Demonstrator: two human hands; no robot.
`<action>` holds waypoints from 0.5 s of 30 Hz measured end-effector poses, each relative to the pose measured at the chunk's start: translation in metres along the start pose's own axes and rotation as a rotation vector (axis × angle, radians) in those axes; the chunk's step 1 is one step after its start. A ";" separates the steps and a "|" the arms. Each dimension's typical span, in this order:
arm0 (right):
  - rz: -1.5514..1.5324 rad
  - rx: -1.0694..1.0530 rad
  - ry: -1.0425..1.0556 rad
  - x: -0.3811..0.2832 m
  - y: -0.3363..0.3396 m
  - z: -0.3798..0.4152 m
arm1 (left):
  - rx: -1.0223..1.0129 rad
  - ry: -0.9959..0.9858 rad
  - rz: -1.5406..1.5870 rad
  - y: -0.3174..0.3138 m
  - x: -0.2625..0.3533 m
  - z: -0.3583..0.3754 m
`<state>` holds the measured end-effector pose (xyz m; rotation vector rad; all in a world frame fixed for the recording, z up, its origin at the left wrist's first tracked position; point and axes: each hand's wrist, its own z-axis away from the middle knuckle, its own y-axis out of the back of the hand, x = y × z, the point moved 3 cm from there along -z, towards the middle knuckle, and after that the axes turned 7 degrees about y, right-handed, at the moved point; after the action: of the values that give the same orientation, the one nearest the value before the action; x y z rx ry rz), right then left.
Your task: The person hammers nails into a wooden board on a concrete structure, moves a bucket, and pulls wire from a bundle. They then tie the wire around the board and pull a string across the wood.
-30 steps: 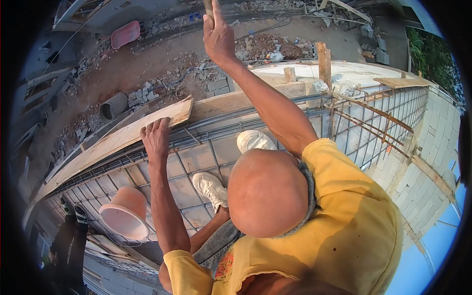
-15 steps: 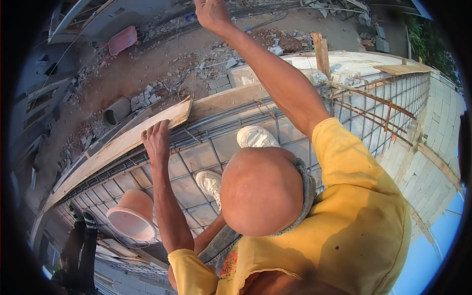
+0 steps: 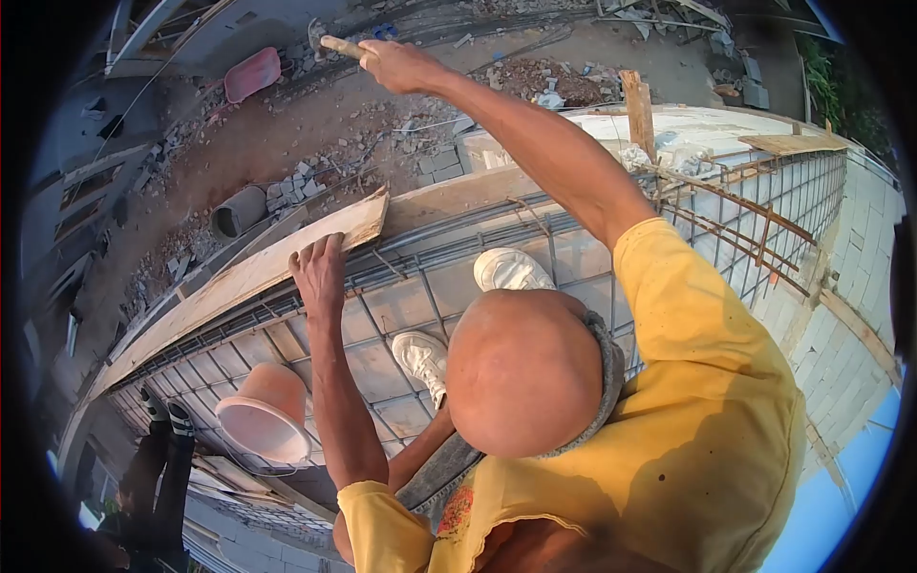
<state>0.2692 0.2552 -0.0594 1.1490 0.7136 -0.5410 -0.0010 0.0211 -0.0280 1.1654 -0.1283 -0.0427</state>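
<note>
My right hand [image 3: 401, 69] is raised at the top of the view, closed round the wooden handle of a hammer [image 3: 342, 47]. The hammer's head is at the far left end of the handle, held out over the ground below. My left hand [image 3: 320, 272] grips the upper edge of a long wooden board [image 3: 258, 260], near the board's right end. The board stands on edge alongside a rebar grid [image 3: 420, 286]. A second plank [image 3: 458, 196] continues the line to the right, partly behind my right arm.
My white shoes [image 3: 420, 361] stand among the rebar, with my bare knee between. A pinkish bucket [image 3: 272, 406] lies tilted to the left. Another person's dark legs [image 3: 158, 468] are at lower left. Below lie rubble and a red wheelbarrow tub [image 3: 252, 74]. A wooden stake [image 3: 637, 115] rises right.
My right hand has come down slightly, and the hammer, out of sight before, now shows. My left hand keeps its place on the board. The whole view has shifted a little.
</note>
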 end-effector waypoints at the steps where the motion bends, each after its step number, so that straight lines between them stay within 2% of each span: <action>1: 0.020 0.146 0.082 -0.002 0.019 -0.027 | -0.022 -0.006 -0.007 0.004 0.002 0.000; 2: 0.039 0.293 0.163 -0.002 0.030 -0.045 | -0.018 -0.003 -0.013 0.004 -0.001 0.000; 5: -0.076 0.752 0.126 -0.018 0.026 -0.015 | -0.023 0.002 0.002 0.004 -0.002 -0.009; 7: -0.175 0.551 -0.042 -0.002 -0.036 0.056 | -0.013 -0.005 -0.003 0.002 -0.002 -0.002; 8: -0.004 0.048 -0.126 0.036 -0.079 0.089 | -0.008 -0.019 -0.010 0.001 -0.002 0.001; 9: 0.208 -0.603 -0.035 0.079 -0.134 0.115 | 0.011 -0.019 0.006 0.000 -0.001 0.002; 10: 0.101 -0.797 -0.232 0.077 -0.153 0.136 | 0.039 -0.048 -0.006 0.003 -0.002 -0.007; 11: 0.143 -0.786 -0.144 0.087 -0.136 0.106 | 0.081 -0.055 0.002 0.001 0.006 -0.016; 13: 0.110 -0.825 -0.023 0.088 -0.126 0.092 | 0.024 -0.030 -0.005 0.005 0.001 0.001; 14: 0.118 -0.634 0.040 0.072 -0.093 0.077 | 0.043 -0.035 0.010 0.005 0.002 0.002; 15: -0.001 -0.354 0.023 0.034 -0.035 0.041 | 0.062 -0.044 0.007 0.002 0.005 -0.002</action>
<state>0.2767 0.2043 -0.0970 0.8252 0.7939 -0.3831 0.0042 0.0230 -0.0268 1.2263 -0.1740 -0.0589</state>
